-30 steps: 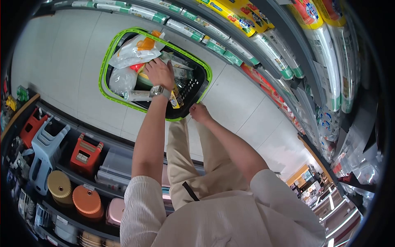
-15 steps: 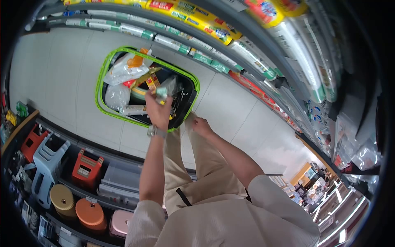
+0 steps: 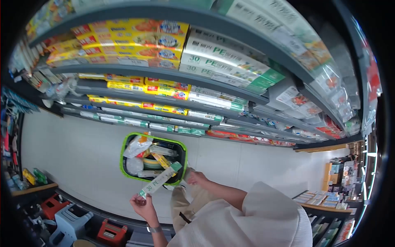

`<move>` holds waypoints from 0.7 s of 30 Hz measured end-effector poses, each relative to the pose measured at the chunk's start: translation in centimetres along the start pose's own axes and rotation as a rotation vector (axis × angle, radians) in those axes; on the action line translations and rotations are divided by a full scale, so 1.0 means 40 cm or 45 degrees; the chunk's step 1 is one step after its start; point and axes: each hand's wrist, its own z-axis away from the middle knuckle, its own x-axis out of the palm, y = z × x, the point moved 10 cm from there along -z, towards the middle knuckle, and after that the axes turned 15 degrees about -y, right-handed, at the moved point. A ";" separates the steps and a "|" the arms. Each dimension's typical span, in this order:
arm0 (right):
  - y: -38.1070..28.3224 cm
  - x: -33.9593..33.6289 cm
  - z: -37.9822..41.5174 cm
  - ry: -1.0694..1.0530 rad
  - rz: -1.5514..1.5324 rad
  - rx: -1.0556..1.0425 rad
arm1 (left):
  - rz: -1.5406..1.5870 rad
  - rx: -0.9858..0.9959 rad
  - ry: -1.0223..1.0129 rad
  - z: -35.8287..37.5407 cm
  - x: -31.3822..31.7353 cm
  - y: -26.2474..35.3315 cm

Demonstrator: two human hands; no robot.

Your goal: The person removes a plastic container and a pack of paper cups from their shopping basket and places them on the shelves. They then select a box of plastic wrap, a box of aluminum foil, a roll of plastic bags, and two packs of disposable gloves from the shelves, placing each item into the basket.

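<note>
My left hand [image 3: 144, 206] grips the lower end of a long white-and-green cling film box [image 3: 158, 182] printed "30 PE". The box slants up to the right, its far end over the shopping basket. My right hand [image 3: 197, 178] is curled closed beside my leg, near the basket's right side, with nothing seen sticking out of it. The black shopping basket [image 3: 122, 162] has a lime-green rim and stands on the floor. In it lie a white-and-orange plastic package [image 3: 138, 146], a clear plastic bag [image 3: 134, 166], a yellow box [image 3: 161, 159] and other long packs.
Ahead, a shelf unit [image 3: 164, 76] holds yellow boxes [image 3: 131, 41] and white-and-green PE film boxes [image 3: 228, 57]. At the lower left, a low shelf carries a red stool [image 3: 112, 232] and a light-blue stool [image 3: 70, 222]. Pale floor tiles [image 3: 78, 152] lie between.
My left hand has come out of the basket toward the lower left, with the cling film box in it. The view has tilted up toward the shelves. My right hand stays near the basket.
</note>
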 end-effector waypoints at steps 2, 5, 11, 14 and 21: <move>-0.021 0.042 0.071 0.067 -0.163 0.029 | 0.017 0.023 0.022 0.056 -0.041 0.073; -0.148 0.163 0.206 -0.083 -0.311 -0.076 | 0.286 0.021 -0.029 0.104 -0.082 0.127; -0.310 0.265 0.379 -0.283 -0.363 -0.436 | 0.378 0.133 -0.074 0.177 -0.148 0.244; -0.371 0.293 0.459 -0.306 -0.415 -0.570 | 0.438 0.141 -0.103 0.203 -0.152 0.296; -0.423 0.235 0.611 -0.053 -0.394 -0.978 | 0.394 0.302 -0.382 0.183 -0.087 0.397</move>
